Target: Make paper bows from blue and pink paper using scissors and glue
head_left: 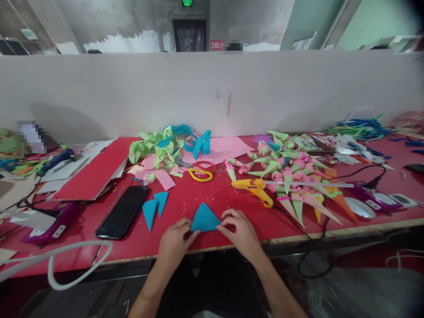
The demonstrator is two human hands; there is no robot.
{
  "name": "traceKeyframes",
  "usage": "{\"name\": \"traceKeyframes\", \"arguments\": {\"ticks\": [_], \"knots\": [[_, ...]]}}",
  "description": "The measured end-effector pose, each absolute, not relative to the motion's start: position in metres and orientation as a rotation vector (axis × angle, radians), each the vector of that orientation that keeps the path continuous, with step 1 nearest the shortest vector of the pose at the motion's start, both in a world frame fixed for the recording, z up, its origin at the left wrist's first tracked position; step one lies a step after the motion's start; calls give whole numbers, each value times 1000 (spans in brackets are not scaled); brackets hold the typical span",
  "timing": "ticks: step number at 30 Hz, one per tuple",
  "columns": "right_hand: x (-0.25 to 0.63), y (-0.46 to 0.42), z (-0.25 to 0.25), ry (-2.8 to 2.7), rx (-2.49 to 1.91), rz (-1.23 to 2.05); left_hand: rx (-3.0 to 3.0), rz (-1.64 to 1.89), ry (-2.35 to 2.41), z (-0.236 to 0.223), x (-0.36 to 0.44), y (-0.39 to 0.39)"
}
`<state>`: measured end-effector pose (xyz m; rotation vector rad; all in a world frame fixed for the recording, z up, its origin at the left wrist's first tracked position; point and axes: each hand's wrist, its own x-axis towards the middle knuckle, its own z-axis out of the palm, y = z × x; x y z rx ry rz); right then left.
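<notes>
A blue paper triangle (205, 218) lies close to the front edge of the red table (185, 198), its tip pointing away from me. My left hand (177, 238) pinches its left corner between thumb and fingers. At the right corner, my right hand (236, 229) holds the paper the same way. Just left of my hands lie two blue folded paper pieces (150, 213), narrow and pointed. Beyond the triangle are scissors (201, 175) with yellow and red handles. A yellow glue gun (253, 187) with a long clear glue stick rests to the right.
Paper cones (294, 168) in green, pink and orange are heaped at the right. Crumpled green scraps (155, 148) sit at the back. On the left are a black phone (123, 212), red card sheets (96, 168) and a purple power strip (49, 225). A partition (149, 97) stands behind.
</notes>
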<state>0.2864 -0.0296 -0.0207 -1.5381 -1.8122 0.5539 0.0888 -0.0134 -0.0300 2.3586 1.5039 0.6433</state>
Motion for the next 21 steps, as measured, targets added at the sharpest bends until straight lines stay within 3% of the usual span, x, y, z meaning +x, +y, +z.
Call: {"name": "traceKeyframes", "arguments": {"ticks": [11,21], "knots": [[285,-30,-20,-1916,-1534,493,2225,585,1375,-21,89,-12],[284,-31,-23,-1879,-1540,469,2271,658,1573,-33,92,-11]]}}
